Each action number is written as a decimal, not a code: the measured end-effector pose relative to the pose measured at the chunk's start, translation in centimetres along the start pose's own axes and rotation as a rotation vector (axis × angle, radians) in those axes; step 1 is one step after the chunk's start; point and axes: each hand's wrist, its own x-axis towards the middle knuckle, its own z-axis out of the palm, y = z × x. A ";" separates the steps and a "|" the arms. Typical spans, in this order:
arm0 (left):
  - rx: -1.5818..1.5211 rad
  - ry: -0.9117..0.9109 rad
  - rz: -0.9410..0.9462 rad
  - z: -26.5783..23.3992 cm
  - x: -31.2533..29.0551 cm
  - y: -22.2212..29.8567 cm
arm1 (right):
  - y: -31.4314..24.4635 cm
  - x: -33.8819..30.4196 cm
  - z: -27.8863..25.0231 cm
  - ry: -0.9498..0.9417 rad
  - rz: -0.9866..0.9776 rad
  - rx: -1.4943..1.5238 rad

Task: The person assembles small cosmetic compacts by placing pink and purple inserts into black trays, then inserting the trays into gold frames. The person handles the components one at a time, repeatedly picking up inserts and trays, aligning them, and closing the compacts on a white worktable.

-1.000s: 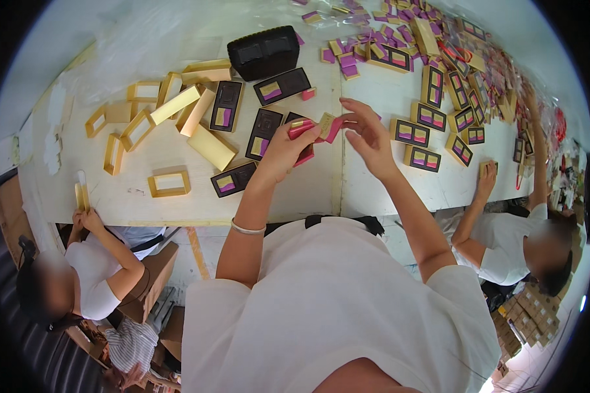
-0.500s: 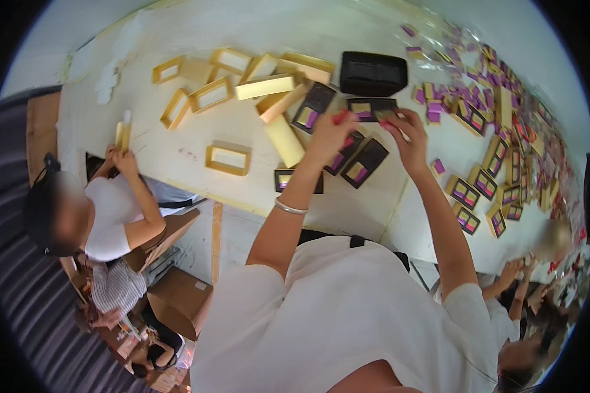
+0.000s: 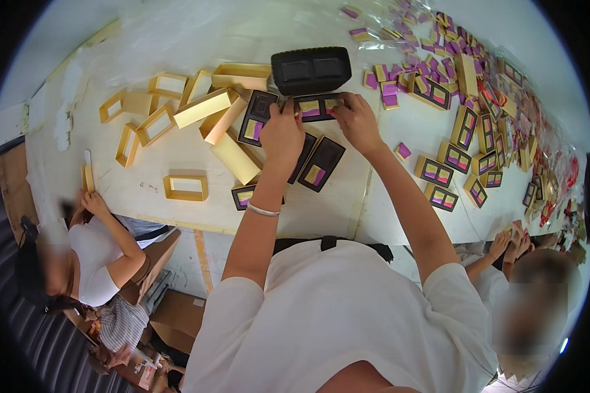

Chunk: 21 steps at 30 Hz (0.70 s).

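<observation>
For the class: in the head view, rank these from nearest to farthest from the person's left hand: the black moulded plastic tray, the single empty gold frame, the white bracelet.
From the left hand:
1. White bracelet, on its own wrist.
2. Black moulded plastic tray, just beyond, to the right.
3. Empty gold frame, far left, near the table edge.

A long white table [image 3: 177,39] carries the work. Open gold frames [image 3: 185,187] and gold sleeves [image 3: 203,108] lie scattered towards its left end, one frame alone near the front edge. Small purple and gold packets [image 3: 403,150] are strewn along the right side, thickest at the far right corner, among filled black trays [image 3: 432,171]. A seated person in a white top [image 3: 95,262] works at the left end. Another person [image 3: 531,308] sits at the right. A cardboard box [image 3: 177,318] stands below the front edge.
</observation>
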 end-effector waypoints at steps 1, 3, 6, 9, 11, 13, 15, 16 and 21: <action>0.005 0.002 0.002 0.1 0.1 0.0 | 0.1 0.2 0.2 0.001 0.043 0.011; 0.002 0.011 0.010 0.0 0.2 0.0 | 0.9 0.2 0.9 -0.020 0.268 0.173; -0.037 0.005 0.019 0.3 0.4 -0.3 | 1.0 1.5 1.4 -0.117 0.483 0.084; -0.175 0.047 0.046 -0.4 0.4 -1.3 | -0.1 0.5 0.9 0.075 0.377 0.107; -0.851 -0.261 -0.268 -1.9 0.0 -1.4 | -0.9 -1.0 -0.1 0.220 0.339 0.148; -1.378 -0.563 -0.445 -5.4 -1.4 -0.4 | -1.5 -3.6 -1.3 0.273 0.400 0.154; -1.516 -0.691 -0.453 -6.7 -2.6 -0.1 | -3.7 -4.3 -2.3 0.147 0.519 0.567; -1.583 -0.761 -0.459 -7.2 -3.2 0.1 | -5.1 -4.4 -2.9 0.082 0.577 0.772; -1.396 -0.669 -0.335 -7.6 -5.5 2.0 | -9.3 -4.3 -4.9 -0.019 0.818 1.243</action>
